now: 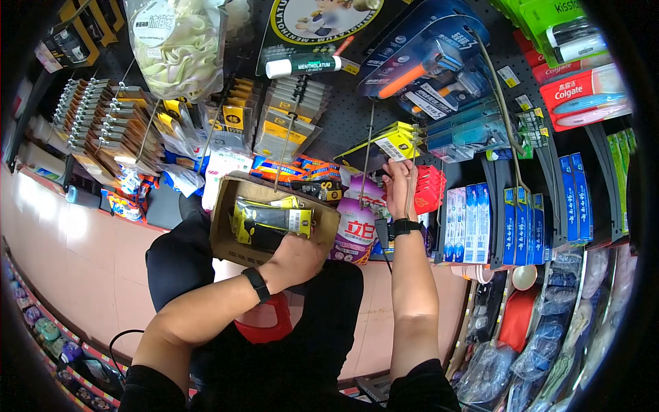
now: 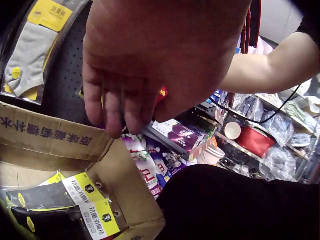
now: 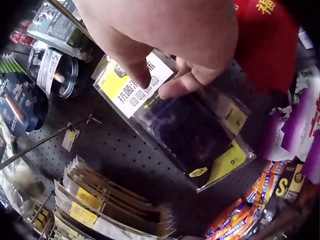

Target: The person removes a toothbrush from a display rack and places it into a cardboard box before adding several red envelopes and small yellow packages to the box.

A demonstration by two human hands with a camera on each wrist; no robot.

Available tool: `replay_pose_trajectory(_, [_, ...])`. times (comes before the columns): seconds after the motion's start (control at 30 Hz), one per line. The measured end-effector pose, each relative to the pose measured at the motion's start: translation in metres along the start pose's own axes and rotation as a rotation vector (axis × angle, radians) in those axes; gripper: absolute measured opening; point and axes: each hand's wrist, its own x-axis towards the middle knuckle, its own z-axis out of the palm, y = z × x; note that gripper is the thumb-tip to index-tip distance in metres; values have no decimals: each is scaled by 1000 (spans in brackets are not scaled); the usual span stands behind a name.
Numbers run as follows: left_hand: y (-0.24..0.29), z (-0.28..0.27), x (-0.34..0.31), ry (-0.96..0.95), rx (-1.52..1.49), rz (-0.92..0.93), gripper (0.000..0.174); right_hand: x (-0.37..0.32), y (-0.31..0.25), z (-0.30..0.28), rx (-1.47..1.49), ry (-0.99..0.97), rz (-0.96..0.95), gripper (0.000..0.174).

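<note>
My right hand is up at a pegboard hook, thumb and fingers pinching the top of a clear pack of dark socks with a yellow-and-white label. Several such yellow-labelled packs hang there in the head view. Lower down, my left hand is at the near right corner of an open cardboard box, its fingers loosely curled. In the left wrist view its fingertips overlap the box's corner, and nothing shows inside the hand. Several sock packs with matching labels lie in the box.
Metal hooks stick out from the pegboard. Toothpaste boxes stand to the right, and a purple detergent bag is beside the box. Red packets hang close by my right hand. A red stool is below.
</note>
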Motion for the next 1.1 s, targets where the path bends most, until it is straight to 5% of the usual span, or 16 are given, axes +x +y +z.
replay_pose_trajectory(0.37, [2,2,1,60,23,13,19,-24,1,-11,122,-22,53,11])
replay_pose_trajectory(0.83, [2,1,-4,141,-49,22,18,-148,25,-73,233,70,134,14])
replay_pose_trajectory(0.97, [5,1,-4,311,-93,101,29,-192,23,-71,229,138,119,15])
replay_pose_trajectory(1.1, [14,-9,-4,421,-242,106,36,-225,37,-52,202,-34,186,22])
